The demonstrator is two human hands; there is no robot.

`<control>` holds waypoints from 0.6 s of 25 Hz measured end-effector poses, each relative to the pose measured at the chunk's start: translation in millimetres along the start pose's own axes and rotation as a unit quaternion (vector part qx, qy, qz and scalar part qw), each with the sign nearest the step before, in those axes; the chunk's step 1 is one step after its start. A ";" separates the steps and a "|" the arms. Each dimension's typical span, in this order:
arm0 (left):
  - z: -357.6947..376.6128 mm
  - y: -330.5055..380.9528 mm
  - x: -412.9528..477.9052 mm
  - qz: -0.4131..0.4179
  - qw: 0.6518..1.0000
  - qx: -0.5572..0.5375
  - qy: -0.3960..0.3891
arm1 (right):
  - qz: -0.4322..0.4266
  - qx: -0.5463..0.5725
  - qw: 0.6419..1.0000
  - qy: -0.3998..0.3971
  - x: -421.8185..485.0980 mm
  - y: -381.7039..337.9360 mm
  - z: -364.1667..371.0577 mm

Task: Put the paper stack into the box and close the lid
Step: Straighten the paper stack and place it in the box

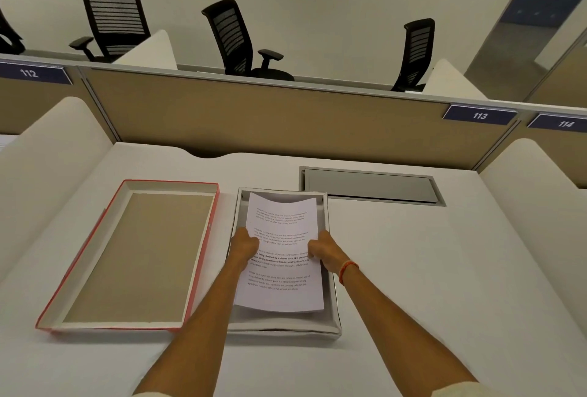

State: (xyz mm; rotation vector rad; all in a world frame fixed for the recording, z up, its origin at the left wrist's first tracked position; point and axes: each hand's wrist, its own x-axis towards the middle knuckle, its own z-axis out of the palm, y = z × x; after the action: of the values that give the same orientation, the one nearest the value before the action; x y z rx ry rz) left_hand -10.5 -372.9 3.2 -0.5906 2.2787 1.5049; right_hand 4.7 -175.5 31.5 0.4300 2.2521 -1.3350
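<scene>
Paper stack held over the open box. The left hand [244, 245] and the right hand [324, 252] each grip a long side edge of the paper stack [281, 256], thumbs on top and the remaining fingers hidden beneath the sheets. The stack hangs between the two hands, directly above the open grey-white box [332, 307], and appears not yet to rest on the box floor: its far end curls upward and its near edge casts a shadow inside the near wall.

The long axis of the stack runs straight away from the person, parallel to the long axis of the box, so the lowering move probably calls for no rotation. The stack is narrower than the box opening, with wall showing on both sides. Both hands are equally near.

The lid [127, 256], red outside with a brown inner face, lies upside down on the counter [444, 269] just beyond the left hand, its long axis roughly parallel to the box; the left hand is the nearer to it for closing.

Legible writing: the top sheet carries printed paragraphs, too small to read reliably in full; a bold passage seems to include "slower pace". Partition labels read "112" [30, 73], "113" [479, 115] and "114" [565, 124]. No brand shows on box or lid.
</scene>
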 end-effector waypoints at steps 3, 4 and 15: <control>1.1 -2.3 -0.6 -0.003 1.000 0.002 -0.006 | -0.001 -0.002 1.000 -0.002 -2.8 -1.5 -1.1; 1.1 -3.0 -1.0 -0.002 1.000 0.000 -0.007 | -0.001 -0.004 1.000 -0.003 -3.6 -1.8 -1.1; 0.0 -1.1 -5.8 -0.007 1.000 0.015 0.015 | 0.001 0.003 1.000 0.008 -0.5 4.0 -0.7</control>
State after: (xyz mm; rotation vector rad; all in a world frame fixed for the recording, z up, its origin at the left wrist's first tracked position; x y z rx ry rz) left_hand -5.0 -372.4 5.2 -0.6242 2.3098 1.4633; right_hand 6.9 -173.0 29.1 0.4456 2.2603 -1.3412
